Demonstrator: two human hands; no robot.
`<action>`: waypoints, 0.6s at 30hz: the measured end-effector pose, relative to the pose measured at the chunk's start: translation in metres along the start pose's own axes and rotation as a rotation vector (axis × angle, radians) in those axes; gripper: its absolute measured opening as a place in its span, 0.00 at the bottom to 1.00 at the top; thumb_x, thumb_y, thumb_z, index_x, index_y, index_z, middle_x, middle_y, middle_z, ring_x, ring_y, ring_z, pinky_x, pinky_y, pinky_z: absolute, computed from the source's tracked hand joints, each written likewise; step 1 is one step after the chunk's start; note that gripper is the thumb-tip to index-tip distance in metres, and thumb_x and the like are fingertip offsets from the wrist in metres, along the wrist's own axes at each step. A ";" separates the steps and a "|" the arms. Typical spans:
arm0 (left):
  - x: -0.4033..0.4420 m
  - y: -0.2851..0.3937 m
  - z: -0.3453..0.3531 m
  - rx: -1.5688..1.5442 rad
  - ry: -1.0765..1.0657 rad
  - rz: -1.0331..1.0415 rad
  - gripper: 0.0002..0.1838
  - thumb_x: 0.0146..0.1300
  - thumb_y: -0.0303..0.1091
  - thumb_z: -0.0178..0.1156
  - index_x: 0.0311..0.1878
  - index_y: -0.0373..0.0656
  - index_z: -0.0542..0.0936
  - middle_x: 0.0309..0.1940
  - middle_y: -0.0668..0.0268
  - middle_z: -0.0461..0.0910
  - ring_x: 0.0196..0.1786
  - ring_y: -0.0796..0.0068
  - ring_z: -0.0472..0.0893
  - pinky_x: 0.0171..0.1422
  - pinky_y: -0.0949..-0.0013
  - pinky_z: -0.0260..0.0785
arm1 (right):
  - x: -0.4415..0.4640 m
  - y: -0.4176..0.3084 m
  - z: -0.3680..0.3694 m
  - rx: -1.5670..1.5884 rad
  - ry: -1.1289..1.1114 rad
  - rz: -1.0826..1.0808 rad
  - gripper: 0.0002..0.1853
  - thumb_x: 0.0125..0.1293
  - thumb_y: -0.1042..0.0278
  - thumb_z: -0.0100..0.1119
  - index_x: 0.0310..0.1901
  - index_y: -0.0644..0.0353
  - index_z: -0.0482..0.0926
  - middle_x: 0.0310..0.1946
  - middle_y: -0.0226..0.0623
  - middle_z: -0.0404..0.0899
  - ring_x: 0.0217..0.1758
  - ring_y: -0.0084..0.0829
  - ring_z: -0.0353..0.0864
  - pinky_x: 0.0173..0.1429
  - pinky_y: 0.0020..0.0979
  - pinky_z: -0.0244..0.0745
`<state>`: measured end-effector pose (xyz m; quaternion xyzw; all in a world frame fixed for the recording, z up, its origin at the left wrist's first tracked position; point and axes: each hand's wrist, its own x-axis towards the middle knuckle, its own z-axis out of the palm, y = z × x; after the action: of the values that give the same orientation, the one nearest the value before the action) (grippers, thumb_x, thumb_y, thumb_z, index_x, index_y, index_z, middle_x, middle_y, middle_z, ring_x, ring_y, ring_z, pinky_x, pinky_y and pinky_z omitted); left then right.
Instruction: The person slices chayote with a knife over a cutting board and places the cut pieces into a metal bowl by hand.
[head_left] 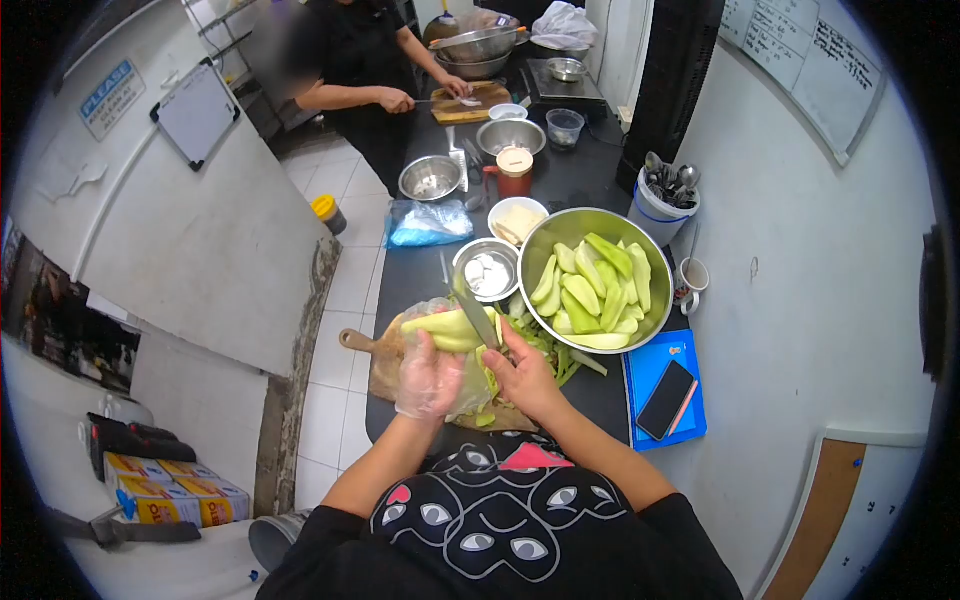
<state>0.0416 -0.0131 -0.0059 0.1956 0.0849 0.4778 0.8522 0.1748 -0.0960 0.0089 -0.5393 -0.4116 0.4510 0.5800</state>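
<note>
My left hand (pixel 431 382), in a see-through plastic glove, holds a long pale-green peeled vegetable (pixel 440 327) that looks like chayote or green papaya. The fingers of my right hand (pixel 524 378) are closed round a knife (pixel 474 315), its blade against the vegetable's right end. Beneath both hands lies a wooden cutting board (pixel 386 362), partly hidden. Green peelings (pixel 540 345) are heaped at its right side. Just beyond, a large steel bowl (pixel 653 325) contains several peeled pale-green pieces (pixel 597 285).
A small steel bowl (pixel 463 266) with white pieces, a white bowl (pixel 495 212), a red mug (pixel 514 182) and a blue plastic bag (pixel 430 224) stand ahead. A phone (pixel 666 399) lies on a blue folder (pixel 690 425). Across the table, another person cuts on a board (pixel 488 95).
</note>
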 end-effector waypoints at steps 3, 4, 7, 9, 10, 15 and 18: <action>-0.007 -0.006 0.008 0.115 -0.100 0.066 0.19 0.70 0.38 0.49 0.62 0.45 0.64 0.58 0.58 0.69 0.65 0.57 0.67 0.72 0.52 0.56 | 0.005 -0.022 -0.005 0.372 0.024 0.319 0.27 0.71 0.50 0.48 0.69 0.47 0.60 0.16 0.24 0.64 0.12 0.16 0.59 0.17 0.20 0.57; -0.013 -0.012 0.008 0.075 -0.041 0.033 0.19 0.70 0.37 0.50 0.61 0.46 0.64 0.58 0.57 0.69 0.65 0.56 0.67 0.72 0.51 0.57 | 0.008 -0.027 -0.010 0.363 0.023 0.373 0.24 0.73 0.48 0.43 0.66 0.47 0.64 0.15 0.24 0.64 0.12 0.16 0.60 0.16 0.20 0.57; -0.010 -0.009 0.003 0.034 0.116 -0.034 0.19 0.72 0.39 0.45 0.62 0.42 0.64 0.58 0.55 0.69 0.65 0.56 0.67 0.72 0.53 0.57 | 0.008 -0.025 -0.019 0.278 -0.031 0.404 0.23 0.73 0.53 0.45 0.67 0.46 0.63 0.14 0.23 0.60 0.11 0.14 0.55 0.15 0.20 0.54; 0.000 0.003 0.001 -0.013 0.205 -0.105 0.21 0.73 0.41 0.42 0.62 0.39 0.64 0.59 0.54 0.69 0.65 0.57 0.68 0.72 0.54 0.57 | 0.007 -0.007 -0.023 -0.055 -0.047 0.222 0.26 0.71 0.56 0.49 0.69 0.48 0.61 0.20 0.29 0.70 0.16 0.20 0.67 0.22 0.23 0.65; 0.003 0.004 0.000 -0.021 0.244 -0.089 0.21 0.73 0.42 0.42 0.62 0.39 0.64 0.59 0.55 0.69 0.64 0.58 0.68 0.72 0.54 0.57 | 0.004 0.000 -0.023 -0.175 -0.054 0.143 0.28 0.69 0.56 0.52 0.69 0.49 0.61 0.26 0.34 0.73 0.22 0.24 0.71 0.28 0.25 0.68; 0.007 0.010 -0.004 0.023 0.218 -0.042 0.21 0.73 0.44 0.43 0.61 0.38 0.66 0.58 0.58 0.71 0.63 0.59 0.69 0.70 0.55 0.60 | -0.012 -0.024 -0.016 -0.524 -0.042 -0.060 0.40 0.58 0.50 0.64 0.70 0.50 0.59 0.37 0.51 0.81 0.37 0.39 0.83 0.44 0.34 0.74; 0.006 0.008 0.006 0.104 0.188 -0.030 0.20 0.73 0.42 0.44 0.59 0.39 0.67 0.58 0.59 0.71 0.62 0.60 0.70 0.69 0.56 0.61 | -0.011 -0.029 -0.009 -0.584 -0.037 -0.025 0.42 0.56 0.48 0.65 0.70 0.49 0.57 0.30 0.49 0.80 0.30 0.40 0.81 0.38 0.35 0.73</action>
<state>0.0405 -0.0053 0.0034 0.1925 0.1921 0.4760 0.8363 0.1830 -0.1092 0.0369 -0.6699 -0.5412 0.3160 0.3980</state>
